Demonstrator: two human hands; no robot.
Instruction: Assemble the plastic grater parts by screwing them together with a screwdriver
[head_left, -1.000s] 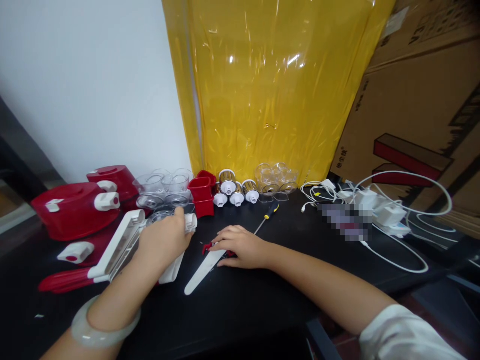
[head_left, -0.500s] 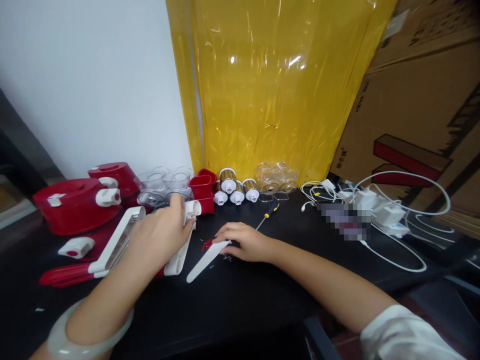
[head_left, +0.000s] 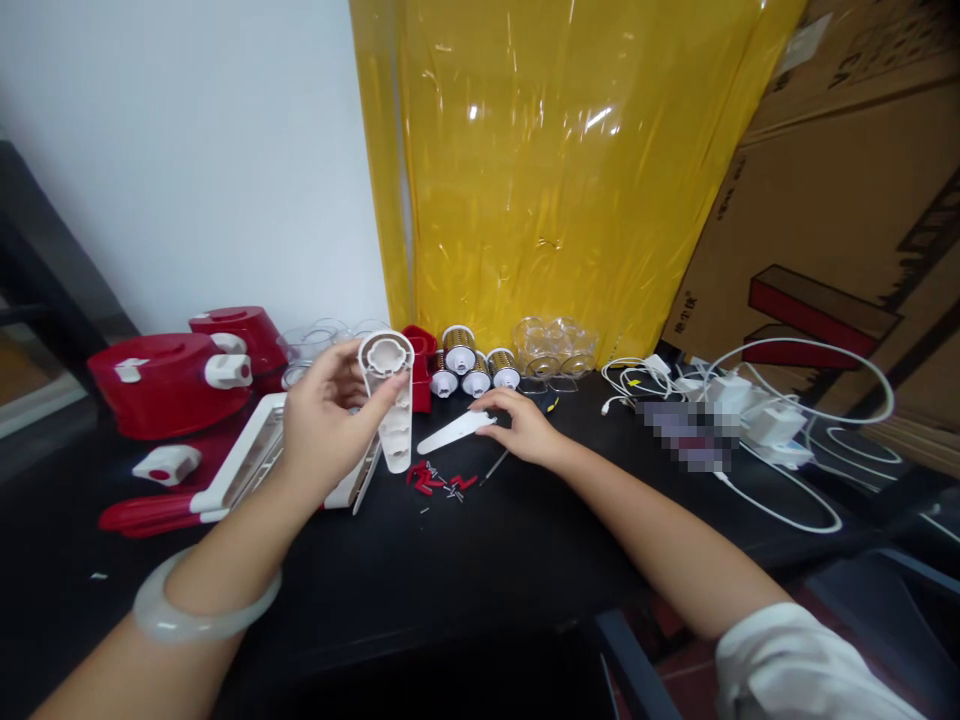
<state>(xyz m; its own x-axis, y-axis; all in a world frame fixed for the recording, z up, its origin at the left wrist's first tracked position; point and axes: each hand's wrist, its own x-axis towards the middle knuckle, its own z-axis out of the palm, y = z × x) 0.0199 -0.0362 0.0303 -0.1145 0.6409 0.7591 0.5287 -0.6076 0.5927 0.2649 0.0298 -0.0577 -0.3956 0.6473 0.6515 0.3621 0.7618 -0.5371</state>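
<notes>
My left hand (head_left: 328, 417) grips a white plastic handle piece (head_left: 391, 400) and holds it upright above the black table (head_left: 465, 570), its round hollow end facing me. My right hand (head_left: 520, 424) holds a flat white plastic cover (head_left: 454, 432) by one end, lifted just off the table. Below the cover lie several small red clips and screws (head_left: 439, 483). A screwdriver (head_left: 517, 440) with a yellow-and-black handle lies partly under my right hand.
Red housings (head_left: 169, 380) and a white frame (head_left: 251, 460) lie at the left. Clear cups (head_left: 555, 352), metal drums (head_left: 472, 372) and a red funnel (head_left: 420, 365) stand at the back by a yellow sheet (head_left: 555, 170). White chargers and cables (head_left: 757, 420) lie right, by cardboard boxes (head_left: 847, 230).
My left hand lifted the white handle piece off the table and turned it upright. My right hand raised the flat white cover and moved it back, uncovering the red clips.
</notes>
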